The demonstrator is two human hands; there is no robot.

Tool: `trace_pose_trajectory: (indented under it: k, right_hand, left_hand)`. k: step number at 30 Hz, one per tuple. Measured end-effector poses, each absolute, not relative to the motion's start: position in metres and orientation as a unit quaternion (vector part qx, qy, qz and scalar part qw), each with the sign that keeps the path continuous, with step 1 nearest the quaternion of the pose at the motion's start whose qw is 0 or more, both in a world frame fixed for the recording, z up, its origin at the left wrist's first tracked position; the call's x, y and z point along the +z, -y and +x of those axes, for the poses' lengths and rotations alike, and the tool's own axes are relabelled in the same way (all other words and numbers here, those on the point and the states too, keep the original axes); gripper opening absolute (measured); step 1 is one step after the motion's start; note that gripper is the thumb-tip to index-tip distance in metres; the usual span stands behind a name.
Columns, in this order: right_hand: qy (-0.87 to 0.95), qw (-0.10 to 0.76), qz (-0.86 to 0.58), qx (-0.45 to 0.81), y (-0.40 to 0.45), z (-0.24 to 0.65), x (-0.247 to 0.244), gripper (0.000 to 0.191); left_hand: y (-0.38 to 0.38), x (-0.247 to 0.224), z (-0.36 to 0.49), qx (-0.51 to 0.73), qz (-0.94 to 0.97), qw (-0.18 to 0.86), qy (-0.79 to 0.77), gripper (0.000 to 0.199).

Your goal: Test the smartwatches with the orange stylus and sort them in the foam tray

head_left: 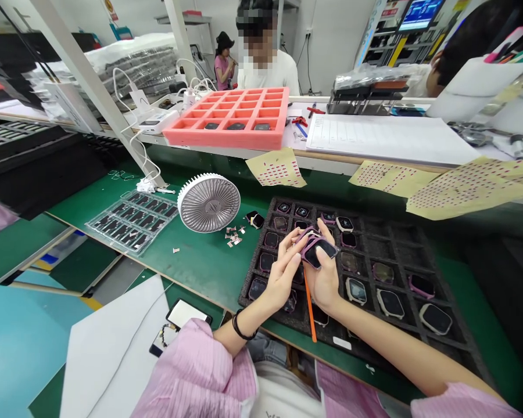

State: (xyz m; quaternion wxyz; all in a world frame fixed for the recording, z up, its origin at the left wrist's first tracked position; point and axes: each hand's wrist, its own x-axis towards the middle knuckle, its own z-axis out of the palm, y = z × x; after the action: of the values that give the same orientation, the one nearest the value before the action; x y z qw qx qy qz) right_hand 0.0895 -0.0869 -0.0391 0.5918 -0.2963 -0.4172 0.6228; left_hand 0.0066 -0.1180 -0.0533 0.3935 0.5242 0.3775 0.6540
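Note:
My left hand [283, 276] and my right hand [325, 281] meet over a black foam tray, both closed on a purple-rimmed smartwatch [320, 253] without a strap. The right thumb presses on its dark screen, and the left fingertips grip its left side. A thin orange stick [309, 305] points down from between the hands; which hand holds it I cannot tell. Under them, the foam tray [387, 232] carries several more strapless watches in its compartments, such as a pale-rimmed watch [391, 303] and a purple-rimmed watch [422, 285].
Left of the tray stands a round white fan [210, 203], with small metallic pieces [234, 237] beside it. A clear plastic tray [135, 220] of dark parts lies farther left. On the shelf sit a red foam tray [226, 138] and paper sheets [387, 139]. A phone [189, 313] lies near my left forearm.

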Motion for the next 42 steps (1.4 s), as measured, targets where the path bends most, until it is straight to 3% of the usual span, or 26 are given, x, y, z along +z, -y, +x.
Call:
trace_pose_trajectory:
  k: [7, 9, 12, 15, 22, 28, 31, 37, 42]
  right_hand:
    - [0.393, 0.541, -0.304, 0.678, 0.078, 0.088, -0.039, 0.048]
    - [0.375, 0.529, -0.297, 0.701, 0.075, 0.087, -0.036, 0.047]
    - [0.366, 0.536, -0.279, 0.708, 0.07, 0.087, -0.031, 0.047]
    - [0.367, 0.535, -0.266, 0.713, 0.069, 0.086, -0.029, 0.046]
    - [0.347, 0.51, -0.278, 0.736, 0.071, 0.087, -0.028, 0.045]
    - [0.322, 0.405, -0.257, 0.816, 0.066, 0.091, -0.014, 0.046]
    - [0.288, 0.338, -0.251, 0.86, 0.062, 0.093, -0.011, 0.044]
    - [0.255, 0.32, -0.265, 0.873, 0.058, 0.093, -0.014, 0.045]
    - [0.292, 0.243, -0.232, 0.895, 0.057, 0.094, -0.016, 0.043]
  left_hand:
    - [0.114, -0.05, -0.049, 0.518, 0.615, 0.394, -0.446, 0.042]
    - [0.113, -0.061, -0.078, 0.478, 0.618, 0.306, -0.544, 0.038]
    - [0.108, -0.086, -0.117, 0.387, 0.562, 0.082, -0.726, 0.022]
    - [0.102, -0.105, -0.136, 0.293, 0.554, 0.013, -0.779, 0.012]
    - [0.094, -0.107, -0.14, 0.281, 0.572, 0.043, -0.769, 0.001]
    - [0.1, -0.09, -0.144, 0.294, 0.586, 0.099, -0.749, 0.006]
    - [0.102, -0.081, -0.143, 0.327, 0.597, 0.113, -0.723, 0.021]
    - [0.104, -0.075, -0.143, 0.34, 0.586, 0.155, -0.719, 0.014]
    - [0.117, -0.047, -0.129, 0.493, 0.631, 0.19, -0.568, 0.01]
